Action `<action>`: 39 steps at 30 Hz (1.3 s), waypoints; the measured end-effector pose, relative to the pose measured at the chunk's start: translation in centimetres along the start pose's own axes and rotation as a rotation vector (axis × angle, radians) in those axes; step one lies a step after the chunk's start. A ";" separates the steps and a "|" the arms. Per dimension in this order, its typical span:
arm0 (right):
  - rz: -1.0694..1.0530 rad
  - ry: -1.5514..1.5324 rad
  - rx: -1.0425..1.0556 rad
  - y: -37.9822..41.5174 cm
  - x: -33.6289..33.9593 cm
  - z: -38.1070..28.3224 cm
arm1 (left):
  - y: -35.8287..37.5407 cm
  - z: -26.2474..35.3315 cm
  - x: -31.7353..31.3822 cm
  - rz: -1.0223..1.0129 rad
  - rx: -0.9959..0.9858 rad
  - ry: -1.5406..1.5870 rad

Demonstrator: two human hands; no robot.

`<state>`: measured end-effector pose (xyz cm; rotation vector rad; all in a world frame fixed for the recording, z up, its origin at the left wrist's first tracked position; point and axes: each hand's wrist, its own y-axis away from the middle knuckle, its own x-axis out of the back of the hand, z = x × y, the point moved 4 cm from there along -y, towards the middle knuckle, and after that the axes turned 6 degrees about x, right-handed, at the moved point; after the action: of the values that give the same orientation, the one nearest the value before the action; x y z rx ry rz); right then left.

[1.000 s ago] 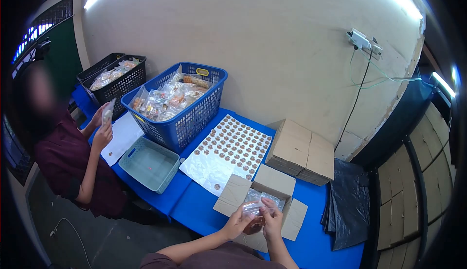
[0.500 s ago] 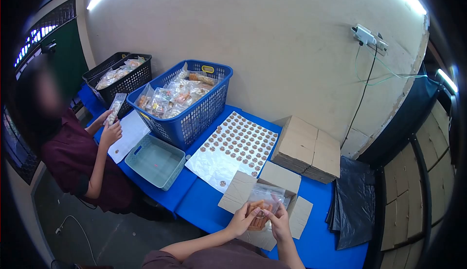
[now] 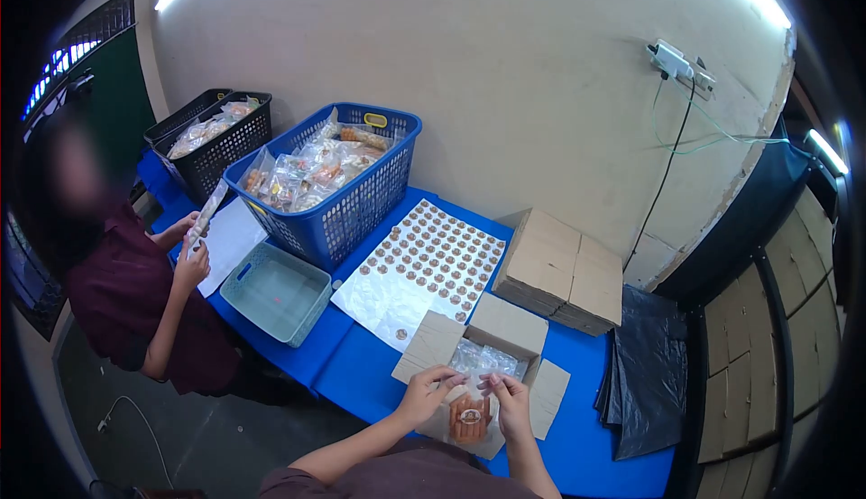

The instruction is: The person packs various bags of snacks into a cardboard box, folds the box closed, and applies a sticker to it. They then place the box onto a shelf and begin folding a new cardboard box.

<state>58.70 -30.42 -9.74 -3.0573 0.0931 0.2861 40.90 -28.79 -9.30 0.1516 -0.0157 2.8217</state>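
Note:
A clear zip bag of orange-brown stick-shaped snacks (image 3: 469, 422), with a round label on its front, hangs upright close to my body. My left hand (image 3: 429, 394) pinches its top edge on the left, fingers closed. On the right, my right hand (image 3: 511, 401) is closed on the same top edge. Behind the bag stands an open cardboard box (image 3: 507, 323) with its flaps spread, and clear plastic packs (image 3: 487, 359) show inside it. Beyond the box lies a sheet of round stickers (image 3: 424, 260), its near left part bare of stickers.
A blue basket (image 3: 361, 201) full of snack packs, a grey-green tray (image 3: 271, 296) and black baskets (image 3: 225, 147) stand to the left. Flat cardboard boxes (image 3: 564, 264) and black plastic sheets (image 3: 645, 373) are on the right. A co-worker (image 3: 135, 291) at left holds a narrow pack.
My hands have moved from the bag's middle to its top edge. The bag now hangs lower with its label facing me. The co-worker's pack has turned edge-on.

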 end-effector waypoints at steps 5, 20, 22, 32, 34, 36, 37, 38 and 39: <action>0.177 0.119 0.116 -0.2 -0.1 -0.9 | -0.7 -1.2 0.2 -0.013 0.039 0.290; 0.848 0.075 0.110 -2.2 13.7 6.3 | -2.0 -8.9 9.7 0.386 0.239 -0.467; 0.833 0.074 0.081 -2.5 13.0 6.2 | -2.1 -10.4 9.6 0.332 0.273 -0.468; 0.295 0.940 0.348 -1.3 6.5 6.4 | -0.2 -0.4 4.3 0.083 -0.164 -0.487; 0.199 1.020 0.263 -0.2 5.2 7.3 | 0.3 0.2 3.5 0.060 -0.245 -0.565; 0.097 1.097 0.190 0.4 4.5 7.7 | 0.6 0.6 2.0 -0.242 -0.190 -0.590; 0.126 1.010 0.172 0.6 4.7 7.5 | 0.3 -1.9 1.6 -0.316 -0.209 -0.734; 0.152 0.922 0.151 0.8 4.8 7.3 | 0.4 -4.0 1.6 -0.304 -0.203 -0.734; 0.149 0.957 0.110 1.0 4.7 6.7 | 0.7 -5.1 1.2 -0.381 -0.198 -0.906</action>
<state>61.99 -31.19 -17.22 -2.7734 0.3596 -1.1309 38.97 -28.98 -14.25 1.2107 -0.4122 2.1355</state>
